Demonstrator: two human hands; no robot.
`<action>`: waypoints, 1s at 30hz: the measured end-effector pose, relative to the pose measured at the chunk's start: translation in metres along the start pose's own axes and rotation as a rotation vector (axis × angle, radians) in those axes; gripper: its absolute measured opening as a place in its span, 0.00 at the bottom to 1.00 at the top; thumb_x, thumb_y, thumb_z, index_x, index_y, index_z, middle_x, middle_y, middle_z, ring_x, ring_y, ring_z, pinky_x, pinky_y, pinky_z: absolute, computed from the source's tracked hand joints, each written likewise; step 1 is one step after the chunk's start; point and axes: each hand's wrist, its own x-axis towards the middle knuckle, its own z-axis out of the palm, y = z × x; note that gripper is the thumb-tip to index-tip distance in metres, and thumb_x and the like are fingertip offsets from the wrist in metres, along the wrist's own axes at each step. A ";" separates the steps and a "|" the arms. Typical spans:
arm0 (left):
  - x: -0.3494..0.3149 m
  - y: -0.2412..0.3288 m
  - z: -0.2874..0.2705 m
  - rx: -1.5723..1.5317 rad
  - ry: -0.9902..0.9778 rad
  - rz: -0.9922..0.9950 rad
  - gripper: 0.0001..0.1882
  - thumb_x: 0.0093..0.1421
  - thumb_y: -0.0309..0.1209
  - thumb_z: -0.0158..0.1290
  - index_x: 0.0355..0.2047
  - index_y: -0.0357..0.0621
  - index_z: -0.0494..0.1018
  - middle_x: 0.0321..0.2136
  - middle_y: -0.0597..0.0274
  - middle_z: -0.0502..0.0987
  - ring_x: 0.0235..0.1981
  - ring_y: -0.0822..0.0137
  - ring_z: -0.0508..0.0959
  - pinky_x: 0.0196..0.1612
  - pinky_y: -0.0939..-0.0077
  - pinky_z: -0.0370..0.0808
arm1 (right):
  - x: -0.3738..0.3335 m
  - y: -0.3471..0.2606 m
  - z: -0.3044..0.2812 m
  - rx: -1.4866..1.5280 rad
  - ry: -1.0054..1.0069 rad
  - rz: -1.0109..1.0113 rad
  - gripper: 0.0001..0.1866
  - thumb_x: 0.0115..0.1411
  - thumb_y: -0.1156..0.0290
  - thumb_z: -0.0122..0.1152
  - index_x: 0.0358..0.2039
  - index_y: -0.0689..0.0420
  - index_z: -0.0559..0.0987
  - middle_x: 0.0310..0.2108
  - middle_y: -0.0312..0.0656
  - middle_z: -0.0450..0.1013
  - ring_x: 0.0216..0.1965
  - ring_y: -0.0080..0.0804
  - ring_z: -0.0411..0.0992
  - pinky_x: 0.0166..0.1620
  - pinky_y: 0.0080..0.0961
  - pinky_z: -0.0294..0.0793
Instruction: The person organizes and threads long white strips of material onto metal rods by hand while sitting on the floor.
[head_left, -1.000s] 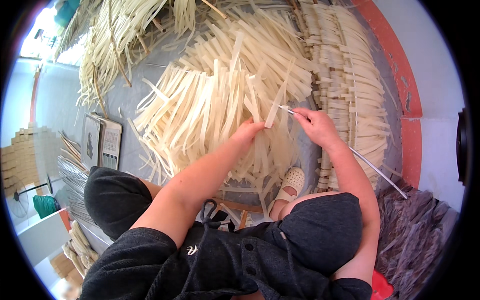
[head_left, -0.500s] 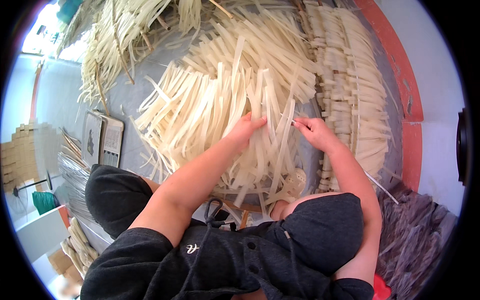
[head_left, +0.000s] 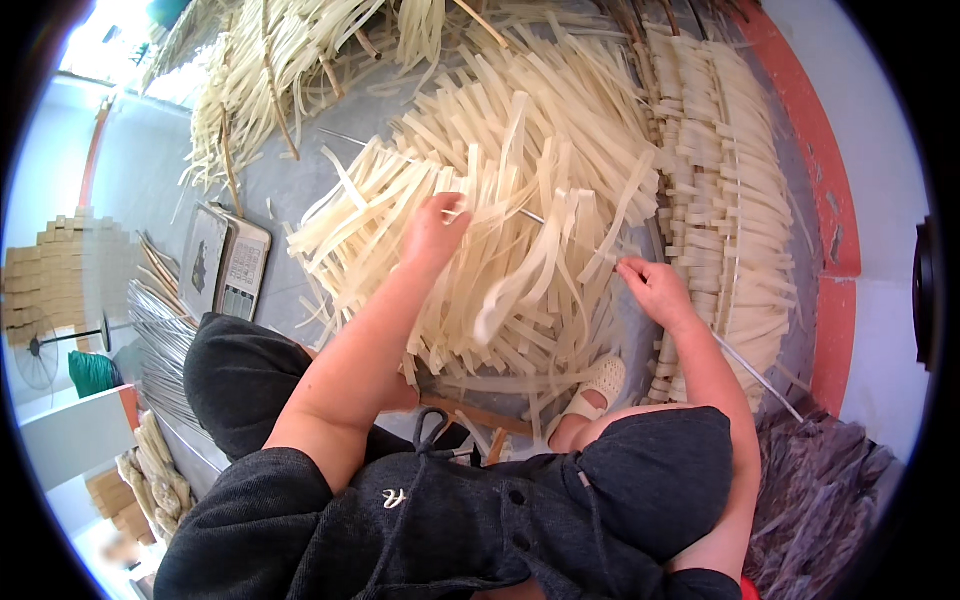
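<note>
A thin rod point(head_left: 531, 214) runs through a heap of long, flat, cream strips point(head_left: 350, 230) on the floor in front of me. My right hand point(head_left: 655, 289) pinches the rod at the right side of the heap, with several strips point(head_left: 560, 235) hanging over it just left of the fingers. Over the upper left of the heap, my left hand point(head_left: 434, 232) is closed with curled fingers around pale strips at its fingertips. How many strips it holds cannot be made out.
At the right lies a long bundle of strips fixed on sticks point(head_left: 690, 190). A flat scale point(head_left: 235, 265) stands left of the heap, near silvery rods point(head_left: 165, 340). More strips with sticks point(head_left: 300, 60) lie at the far left; dark fibre point(head_left: 810, 490) is at the lower right.
My left hand has moved left and away from me, off the strips beside the rod. My right hand stays at the rod. The whole view has shifted slightly.
</note>
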 end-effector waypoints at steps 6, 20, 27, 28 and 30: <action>-0.002 -0.044 -0.021 0.966 -0.063 -0.073 0.37 0.49 0.50 0.62 0.55 0.44 0.70 0.56 0.52 0.70 0.57 0.52 0.70 0.60 0.62 0.66 | -0.001 0.007 0.001 0.023 0.006 -0.016 0.17 0.61 0.57 0.56 0.42 0.55 0.81 0.33 0.50 0.78 0.35 0.46 0.76 0.39 0.33 0.73; 0.028 -0.030 -0.031 0.607 0.080 -0.016 0.38 0.48 0.47 0.64 0.56 0.37 0.70 0.50 0.45 0.75 0.53 0.51 0.74 0.55 0.65 0.70 | -0.015 0.007 0.013 0.259 -0.321 -0.011 0.16 0.64 0.64 0.55 0.46 0.62 0.79 0.30 0.43 0.78 0.31 0.24 0.69 0.39 0.25 0.70; 0.039 -0.014 -0.049 0.622 0.020 0.023 0.38 0.51 0.53 0.62 0.54 0.39 0.71 0.51 0.51 0.75 0.51 0.57 0.75 0.56 0.69 0.69 | -0.011 0.027 -0.001 0.253 -0.130 0.068 0.12 0.63 0.65 0.58 0.39 0.60 0.82 0.24 0.32 0.74 0.27 0.18 0.65 0.33 0.20 0.67; 0.048 -0.028 -0.060 0.526 0.138 0.141 0.37 0.52 0.54 0.62 0.53 0.37 0.72 0.52 0.51 0.74 0.53 0.57 0.74 0.56 0.67 0.69 | -0.011 0.028 -0.003 0.272 -0.131 0.079 0.12 0.63 0.65 0.58 0.38 0.60 0.82 0.23 0.29 0.73 0.27 0.16 0.63 0.32 0.18 0.66; 0.066 -0.055 -0.078 -0.218 0.230 0.170 0.34 0.54 0.54 0.60 0.50 0.38 0.74 0.51 0.53 0.74 0.56 0.58 0.70 0.59 0.65 0.67 | -0.011 0.033 0.001 0.289 -0.122 0.042 0.11 0.63 0.65 0.59 0.38 0.60 0.82 0.23 0.28 0.72 0.27 0.15 0.63 0.32 0.17 0.65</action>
